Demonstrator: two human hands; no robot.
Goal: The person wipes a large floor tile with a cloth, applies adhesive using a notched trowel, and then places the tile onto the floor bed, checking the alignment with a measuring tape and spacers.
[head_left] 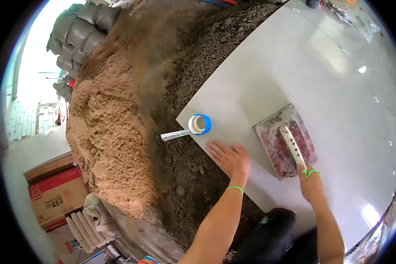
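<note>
My left hand [228, 158] lies flat with fingers apart on a large pale tile [334, 97], near its left edge. Just above it, a round white-and-blue object [199, 124] sits by the tile's corner, with a narrow white marked strip [174, 135] sticking out over the dark mortar. To the right, my right hand [310, 182] grips the pale handle of a grimy rectangular hand float [270, 143], which lies on the tile. A dark-clad knee [264, 233] of mine shows at the tile's lower edge.
Dark mortar [171, 176] borders the tile, beside a heap of tan sand [105, 132]. Stacked grey sacks [81, 31] stand at upper left, cardboard boxes [57, 198] and pale rolls [86, 231] at lower left. Small loose items [339, 13] lie at the tile's far right.
</note>
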